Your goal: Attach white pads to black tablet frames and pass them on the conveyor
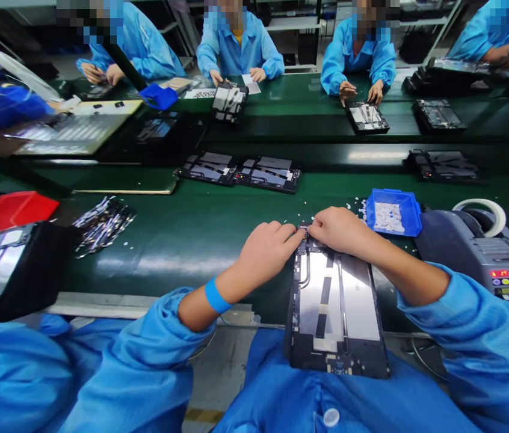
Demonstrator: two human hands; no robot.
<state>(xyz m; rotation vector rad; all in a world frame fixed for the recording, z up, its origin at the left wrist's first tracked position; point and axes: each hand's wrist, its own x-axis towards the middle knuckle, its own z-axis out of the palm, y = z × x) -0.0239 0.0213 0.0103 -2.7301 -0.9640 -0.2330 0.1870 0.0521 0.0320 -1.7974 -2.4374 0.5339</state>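
Left grip (266, 252) and right grip (338, 231): fingertips gathered at far end of opened flat device (336, 300), which extends nearward from both; contact hidden, whether either clamps on part cannot tell. Likely faults: fingertip slip bending small parts beneath; near end, overhanging edge of counter (191, 240), tipping if knocked; loose white bits (363, 211) beyond right grip straying inside. Pose: backs of hands upward, forearms converging from both sides. Right of right grip: blue tray (412, 213), tape dispenser (457, 252).
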